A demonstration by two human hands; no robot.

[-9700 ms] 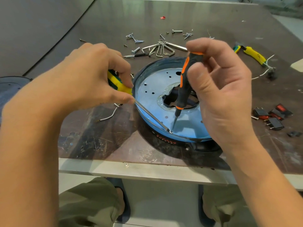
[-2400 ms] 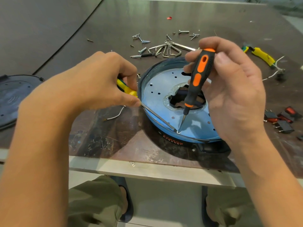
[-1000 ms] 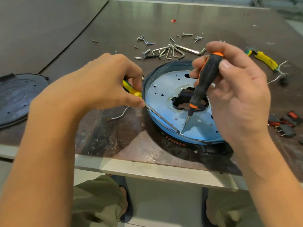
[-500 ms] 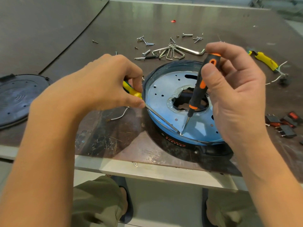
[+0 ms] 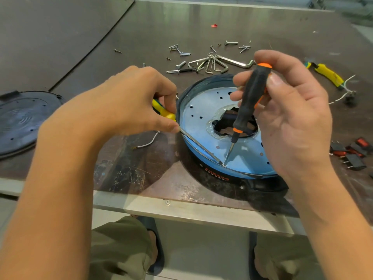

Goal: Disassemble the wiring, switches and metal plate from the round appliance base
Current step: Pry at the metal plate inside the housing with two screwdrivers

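right hand (image 5: 290, 122) has rolled its pinch on the black screwdriver (image 5: 249, 98), tip still at the 6 o'clock rim of the metal plate (image 5: 201, 112), where the left hand (image 5: 121, 106) grips a yellow screwdriver (image 5: 163, 113); switches (image 5: 352, 156) lie removed at 3 o'clock, plate seemingly still in the round base (image 5: 214, 174) by the table's (image 5: 141, 174) near edge.

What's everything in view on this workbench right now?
table: one, brown, under everything
round base: one, black, table's near edge
metal plate: one, silvery-blue, in the base
cover: one, black, far left
screws: several, silver, behind the base
hex keys: one bunch, silver, behind the base
switches: several, black and red, far right
yellow tool: one, yellow, right rear
loose wire: one, pale, left of base
left grip: one, bare, holds yellow screwdriver
right grip: one, bare, holds orange-black screwdriver on plate
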